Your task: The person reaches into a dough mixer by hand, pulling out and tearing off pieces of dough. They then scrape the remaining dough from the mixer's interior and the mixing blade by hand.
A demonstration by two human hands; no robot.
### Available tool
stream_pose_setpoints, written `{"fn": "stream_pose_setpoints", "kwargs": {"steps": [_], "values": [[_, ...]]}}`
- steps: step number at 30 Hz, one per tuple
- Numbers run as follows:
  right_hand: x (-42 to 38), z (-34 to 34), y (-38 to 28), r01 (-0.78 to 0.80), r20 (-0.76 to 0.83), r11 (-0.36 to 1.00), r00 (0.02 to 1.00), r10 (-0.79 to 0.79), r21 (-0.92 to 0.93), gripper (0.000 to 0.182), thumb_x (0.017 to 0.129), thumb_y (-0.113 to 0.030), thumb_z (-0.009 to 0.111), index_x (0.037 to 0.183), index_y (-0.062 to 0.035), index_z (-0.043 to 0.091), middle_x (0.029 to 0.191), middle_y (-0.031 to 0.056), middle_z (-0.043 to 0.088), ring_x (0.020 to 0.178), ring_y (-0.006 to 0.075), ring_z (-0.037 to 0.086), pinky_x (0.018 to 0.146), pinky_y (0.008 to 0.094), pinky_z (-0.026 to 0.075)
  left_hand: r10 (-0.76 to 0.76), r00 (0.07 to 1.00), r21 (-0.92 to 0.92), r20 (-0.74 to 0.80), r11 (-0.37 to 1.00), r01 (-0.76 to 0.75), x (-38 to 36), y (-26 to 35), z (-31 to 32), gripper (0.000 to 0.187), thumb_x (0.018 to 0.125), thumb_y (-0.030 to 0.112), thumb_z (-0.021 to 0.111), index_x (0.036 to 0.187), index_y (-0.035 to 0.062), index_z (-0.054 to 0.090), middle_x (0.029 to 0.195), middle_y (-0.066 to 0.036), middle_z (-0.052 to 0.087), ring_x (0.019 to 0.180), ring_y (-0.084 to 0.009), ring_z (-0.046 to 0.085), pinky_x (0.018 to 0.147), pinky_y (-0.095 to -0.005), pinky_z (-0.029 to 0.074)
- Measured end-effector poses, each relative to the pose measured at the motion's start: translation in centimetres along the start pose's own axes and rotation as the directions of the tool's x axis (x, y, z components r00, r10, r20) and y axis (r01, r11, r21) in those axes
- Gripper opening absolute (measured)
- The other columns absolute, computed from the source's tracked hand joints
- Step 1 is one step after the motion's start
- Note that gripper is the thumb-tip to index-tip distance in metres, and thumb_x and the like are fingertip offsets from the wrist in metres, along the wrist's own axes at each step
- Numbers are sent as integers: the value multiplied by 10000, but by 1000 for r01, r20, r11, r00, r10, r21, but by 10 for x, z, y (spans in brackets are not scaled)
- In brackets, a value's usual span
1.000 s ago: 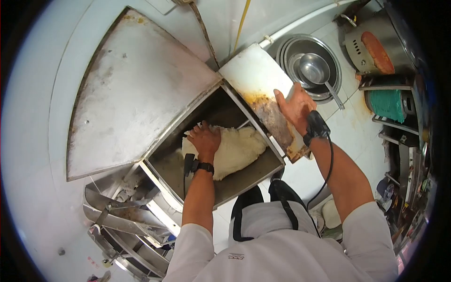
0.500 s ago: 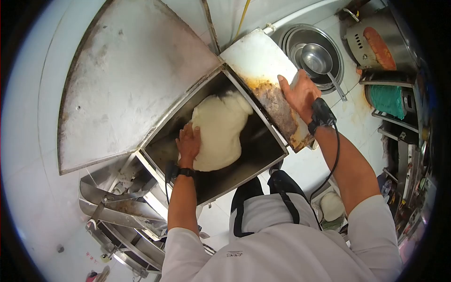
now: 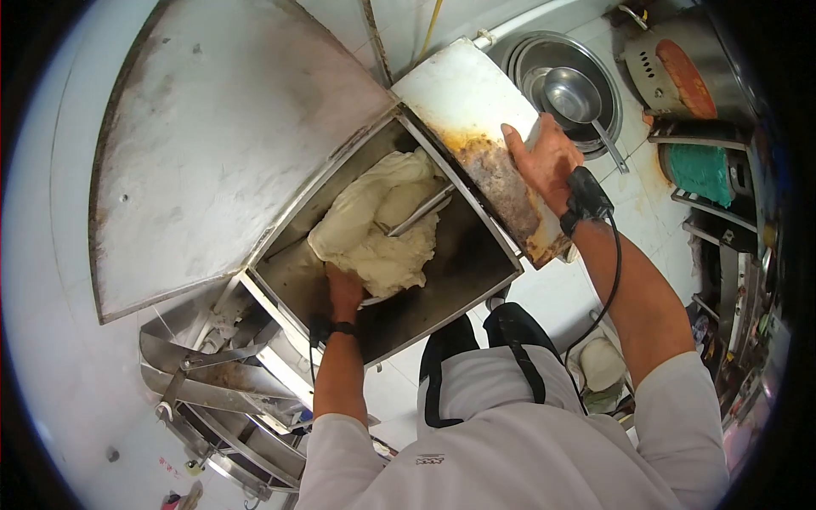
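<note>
Pale dough (image 3: 374, 225) lies in a bunched, folded mass inside a deep metal bin (image 3: 463, 293), with a metal bar (image 3: 421, 210) showing across it. My left hand (image 3: 343, 289) reaches into the bin at the dough's lower left edge; its fingers are hidden under or behind the dough. My right hand (image 3: 548, 161) rests with thumb and fingers apart on the stained metal housing (image 3: 476, 127) beside the bin and holds nothing.
A large metal lid (image 3: 221, 144) stands raised at the left. Nested metal bowls (image 3: 531, 51) with a ladle (image 3: 574, 95) sit at the upper right. Metal racks (image 3: 722, 221) line the right side. Metal chutes or trays (image 3: 212, 382) are at the lower left.
The dough has gone from a smooth, flat-looking mass to a folded one, and the metal bar now shows. My left hand has moved down from the dough's top surface to its lower edge.
</note>
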State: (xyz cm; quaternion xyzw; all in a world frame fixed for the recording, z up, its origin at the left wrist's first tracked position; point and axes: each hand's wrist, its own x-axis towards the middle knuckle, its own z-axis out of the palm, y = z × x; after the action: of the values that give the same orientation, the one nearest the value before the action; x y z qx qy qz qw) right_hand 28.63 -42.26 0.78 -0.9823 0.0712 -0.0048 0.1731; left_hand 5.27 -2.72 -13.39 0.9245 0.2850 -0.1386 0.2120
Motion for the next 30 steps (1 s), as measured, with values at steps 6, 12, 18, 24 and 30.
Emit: {"fn": "stream_pose_setpoints", "kwargs": {"steps": [6, 12, 18, 24, 30], "values": [[6, -10, -7, -41, 97, 999, 995, 39, 22, 725, 851, -609, 623, 1117, 63, 580, 953, 289, 693, 892, 430, 695, 793, 475, 556, -176, 838, 539, 516, 827, -159, 30, 1, -17, 603, 987, 348, 472, 1437, -48, 403, 1356, -372, 477, 1198, -488, 548, 1064, -555, 385], [3, -10, -6, -59, 122, 998, 991, 61, -18, 732, 861, -608, 609, 1139, 69, 577, 1011, 294, 684, 950, 417, 688, 848, 467, 544, -80, 996, -67, -49, 995, 77, 9, 45, 4, 610, 1000, 493, 427, 1474, 109, 443, 1350, -363, 496, 1262, -498, 493, 1066, -576, 376], [4, -18, -11, -111, 217, 994, 971, 104, 21, 754, 877, -612, 597, 1206, 65, 553, 1085, 315, 658, 1032, 451, 652, 887, 478, 524, -145, 981, -33, 131, 988, 150, 40, 103, -17, 713, 952, 611, 455, 1550, 245, 324, 1519, -324, 337, 1395, -531, 324, 1085, -606, 338], [2, -15, -10, -101, 177, 995, 979, 97, 15, 746, 878, -597, 611, 1210, 69, 560, 1080, 310, 663, 1021, 450, 656, 881, 473, 527, -110, 973, 338, 205, 941, 35, 14, 155, 6, 692, 927, 717, 345, 1475, 311, 467, 1576, -259, 290, 1428, -534, 258, 1133, -657, 182], [2, -12, -8, -52, 108, 998, 993, 49, 28, 713, 861, -608, 606, 1121, 55, 579, 1031, 280, 682, 974, 414, 681, 867, 476, 533, -12, 934, 278, 358, 956, -94, 17, 128, -10, 714, 957, 700, 249, 1307, 237, 665, 1523, -170, 424, 1426, -488, 291, 1129, -645, 200]]}}
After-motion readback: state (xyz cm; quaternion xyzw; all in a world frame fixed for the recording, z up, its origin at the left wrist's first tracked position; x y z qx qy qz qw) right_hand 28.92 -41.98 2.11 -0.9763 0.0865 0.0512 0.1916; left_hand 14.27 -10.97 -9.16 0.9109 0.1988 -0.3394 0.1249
